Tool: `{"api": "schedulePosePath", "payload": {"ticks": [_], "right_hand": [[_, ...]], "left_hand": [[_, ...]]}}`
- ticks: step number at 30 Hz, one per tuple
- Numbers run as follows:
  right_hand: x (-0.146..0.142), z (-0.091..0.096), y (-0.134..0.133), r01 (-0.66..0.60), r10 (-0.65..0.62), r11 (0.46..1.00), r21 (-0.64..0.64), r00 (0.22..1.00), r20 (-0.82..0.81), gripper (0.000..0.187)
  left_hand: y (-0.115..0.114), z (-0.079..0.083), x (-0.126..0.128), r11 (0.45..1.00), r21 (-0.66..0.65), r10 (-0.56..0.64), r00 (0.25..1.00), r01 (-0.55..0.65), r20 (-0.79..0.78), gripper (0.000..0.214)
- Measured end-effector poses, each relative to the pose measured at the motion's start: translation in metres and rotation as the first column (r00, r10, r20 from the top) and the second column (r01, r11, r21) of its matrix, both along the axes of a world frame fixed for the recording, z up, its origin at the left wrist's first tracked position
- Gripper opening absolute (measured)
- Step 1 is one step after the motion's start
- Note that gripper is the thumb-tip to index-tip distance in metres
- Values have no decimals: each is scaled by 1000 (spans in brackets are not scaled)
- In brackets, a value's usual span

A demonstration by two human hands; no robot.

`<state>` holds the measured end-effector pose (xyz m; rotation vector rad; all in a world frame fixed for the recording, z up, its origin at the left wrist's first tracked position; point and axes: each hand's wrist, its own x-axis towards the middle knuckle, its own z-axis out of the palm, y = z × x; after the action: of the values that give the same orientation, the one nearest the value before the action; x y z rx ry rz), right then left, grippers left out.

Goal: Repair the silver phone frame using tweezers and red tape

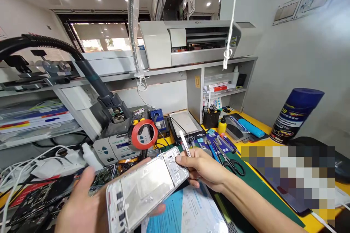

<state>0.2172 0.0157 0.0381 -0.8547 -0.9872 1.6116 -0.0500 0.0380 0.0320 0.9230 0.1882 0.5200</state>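
A silver phone frame [147,184], without its back or screen, is tilted in front of me, its pale inner plate facing up. It lies across my left hand [82,204], with fingers underneath showing at both long edges and the thumb lifted away at the left. My right hand [206,167] pinches the frame's far right corner, thumb on top. A slim white tool with a row of dark holes [185,145] sticks up from between the right fingers; its lower end is hidden. Below the frame is a blue and white printed sheet [188,207] on the green mat [251,189].
Behind the hands stand a grey rework station [115,149] and a roll of red tape [144,134]. Scissors [232,162] and other hand tools lie to the right, near a blue-capped spray can [296,116]. Circuit boards [35,204] and white cables crowd the left.
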Motion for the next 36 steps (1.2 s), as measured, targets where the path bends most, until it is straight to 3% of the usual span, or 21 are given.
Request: {"api": "schedulePosePath", "payload": {"ticks": [1,4,6,8,12,15,18,20,23,25,30,34,36], "right_hand": [[0,1,-1,-9,9,1000,8,1000,9,39],[-2,0,-4,-29,28,999,24,999,42,38],[-4,-2,-4,-34,32,999,31,998,62,36],[-3,-3,-3,-8,6,999,37,998,68,35],[7,2,3,143,-146,987,70,988,39,30],[17,7,5,208,-214,972,110,976,44,29],[22,9,4,219,-232,964,150,969,81,58],[24,10,3,199,-215,965,172,973,79,66],[29,11,4,143,-146,979,143,989,14,37],[36,14,6,107,-104,988,108,994,-34,32],[55,16,7,-12,39,994,109,968,-248,72],[48,8,7,24,3,992,123,978,-210,36],[35,3,8,38,-21,995,92,984,-179,29]], "left_hand": [[1,5,4,996,-42,-84,995,81,-62,83],[2,11,18,994,-25,-112,939,110,-325,80],[1,7,25,990,1,-120,862,138,-493,76],[0,0,30,992,5,-100,827,123,-553,76],[-2,-9,39,997,-50,28,915,-53,-402,72],[-6,-11,46,988,-101,82,943,-120,-321,74],[-12,-14,52,973,-167,111,954,-161,-278,72],[-14,-18,54,963,-206,120,959,-175,-256,72],[-14,-30,52,955,-246,113,971,-164,-210,71],[-12,-40,49,946,-288,102,979,-150,-175,67],[-14,-51,45,916,-359,132,980,-179,-150,60],[-19,-45,47,920,-350,120,977,-176,-175,63],[-20,-43,48,919,-355,109,975,-174,-196,62]]}}
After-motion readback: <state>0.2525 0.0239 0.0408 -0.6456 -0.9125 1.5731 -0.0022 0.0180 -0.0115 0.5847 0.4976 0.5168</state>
